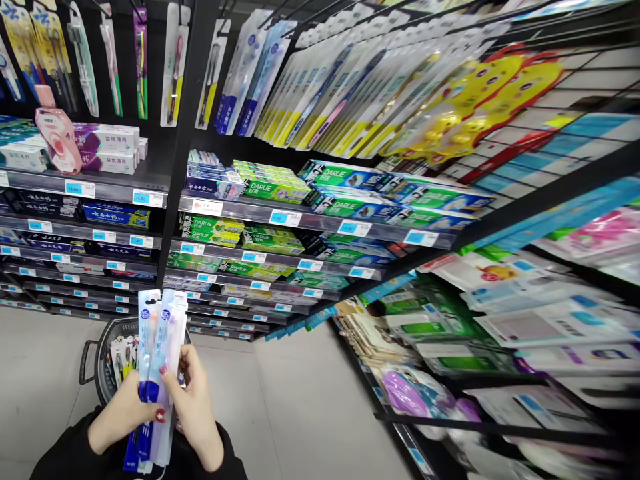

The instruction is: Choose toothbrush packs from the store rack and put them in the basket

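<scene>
Packaged toothbrushes in blue and white blister packs stand overlapped between my hands, fanned slightly at the top. My left hand is closed round them from the left, its thumb lying across the dark blue lower part. From the other side my right hand grips the packs, thumb pressed on the front one and fingers behind. Below and behind them sits a dark basket with more packaged toothbrushes inside, partly covered by my hands and the packs.
Ahead, hooks carry rows of hanging toothbrush packs. Toothpaste boxes fill the shelves beneath, and a pink bottle stands at left. On the right is a blurred rack of packaged goods. Pale floor tiles lie between.
</scene>
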Motion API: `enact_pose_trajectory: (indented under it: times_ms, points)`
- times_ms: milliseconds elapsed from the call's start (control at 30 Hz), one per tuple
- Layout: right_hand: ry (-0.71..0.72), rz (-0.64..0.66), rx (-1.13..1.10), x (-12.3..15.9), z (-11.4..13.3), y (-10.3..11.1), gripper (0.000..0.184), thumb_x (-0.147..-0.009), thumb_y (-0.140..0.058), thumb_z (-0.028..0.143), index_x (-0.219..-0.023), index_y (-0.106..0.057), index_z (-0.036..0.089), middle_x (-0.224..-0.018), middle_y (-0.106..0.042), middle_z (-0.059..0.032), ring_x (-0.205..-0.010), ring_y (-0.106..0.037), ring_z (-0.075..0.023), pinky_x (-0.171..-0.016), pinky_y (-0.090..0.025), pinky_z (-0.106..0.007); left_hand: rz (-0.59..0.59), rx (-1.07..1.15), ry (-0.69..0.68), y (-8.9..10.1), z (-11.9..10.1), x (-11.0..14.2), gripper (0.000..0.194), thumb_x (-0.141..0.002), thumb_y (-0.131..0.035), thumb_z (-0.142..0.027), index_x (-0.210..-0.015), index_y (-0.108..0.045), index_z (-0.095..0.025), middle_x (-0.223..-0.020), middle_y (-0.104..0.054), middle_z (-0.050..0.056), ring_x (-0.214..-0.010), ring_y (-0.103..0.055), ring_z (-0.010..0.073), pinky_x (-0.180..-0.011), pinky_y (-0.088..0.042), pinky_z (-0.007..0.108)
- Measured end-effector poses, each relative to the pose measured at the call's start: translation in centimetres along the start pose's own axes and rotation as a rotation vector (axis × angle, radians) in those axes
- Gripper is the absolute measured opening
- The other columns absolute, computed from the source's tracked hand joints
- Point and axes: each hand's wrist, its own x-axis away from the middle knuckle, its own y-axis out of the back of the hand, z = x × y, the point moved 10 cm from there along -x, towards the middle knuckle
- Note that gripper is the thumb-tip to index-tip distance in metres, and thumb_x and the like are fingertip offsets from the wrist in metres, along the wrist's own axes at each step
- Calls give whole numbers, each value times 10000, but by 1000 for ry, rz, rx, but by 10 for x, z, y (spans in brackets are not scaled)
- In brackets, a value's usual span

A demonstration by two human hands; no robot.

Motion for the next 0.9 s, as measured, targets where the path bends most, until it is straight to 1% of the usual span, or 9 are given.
enact_pose_trajectory:
  times_ms: [67,167,300,400,533,600,667,800,900]
  points:
    - [9,-24,-146,-1,1,7,143,-774,-555,304,-854,-510,195,-777,-570,-5,-699,-552,-150,-647,-449,-268,30,25,-73,1,-10,0,353,-611,-712,-405,-842,-669,-142,-776,-681,69,-754,-609,256,-693,-478,328]
    - [-49,-34,-478,-5,-8,15,186,-802,-519,349,-930,-533,214,-672,-492,33,-458,-459,-85,-464,-411,-223,17,30,-103,4,-20,1,341,-722,-600,-453,-826,-701,-145,-816,-694,97,-841,-606,284,-799,-446,364]
    - [-114,-37,-791,-12,-28,23,295,-857,-372,389,-966,-576,207,-577,-278,88,-307,-29,-14,-266,-100,-177,-18,52,-76,12,-20,2,323,-747,-585,-426,-835,-710,-142,-867,-697,109,-856,-608,292,-809,-440,365]
    - [-94,-84,-895,-15,-34,31,291,-853,-382,365,-923,-600,187,-583,-213,100,-347,74,-8,-271,-3,-174,15,130,-59,14,-16,1,309,-760,-574,-416,-839,-698,-144,-831,-703,104,-811,-626,284,-761,-465,361]
    - [-103,-134,-787,-14,-25,42,205,-825,-476,351,-924,-578,204,-569,-341,89,-298,-173,-7,-295,-219,-152,24,258,-38,15,-13,0,308,-727,-609,-428,-799,-687,-139,-816,-695,106,-790,-637,285,-774,-471,395]
    - [-61,-240,-541,-12,-16,57,196,-785,-562,335,-937,-553,212,-627,-490,53,-413,-439,-55,-422,-389,-180,-14,324,-24,18,-11,2,338,-688,-636,-462,-772,-684,-138,-837,-683,110,-779,-635,289,-764,-473,411]
    - [-24,-319,-267,-8,-8,66,228,-749,-621,310,-934,-535,209,-731,-593,13,-611,-574,-124,-570,-462,-228,-77,347,-20,24,-10,4,366,-653,-654,-490,-744,-685,-137,-835,-674,115,-791,-624,294,-768,-467,414]
    - [-21,-263,-56,-1,-10,45,234,-796,-554,351,-971,-495,208,-838,-637,-29,-759,-610,-187,-669,-480,-295,-189,329,-40,32,-7,8,383,-626,-661,-521,-714,-701,-151,-811,-674,104,-845,-589,283,-795,-438,360]
    - [4,-248,-54,7,-13,28,252,-850,-467,367,-1049,-442,215,-967,-613,-56,-886,-590,-198,-760,-466,-325,-148,312,-68,25,-7,7,366,-647,-641,-526,-724,-707,-175,-824,-680,87,-848,-575,258,-781,-428,313]
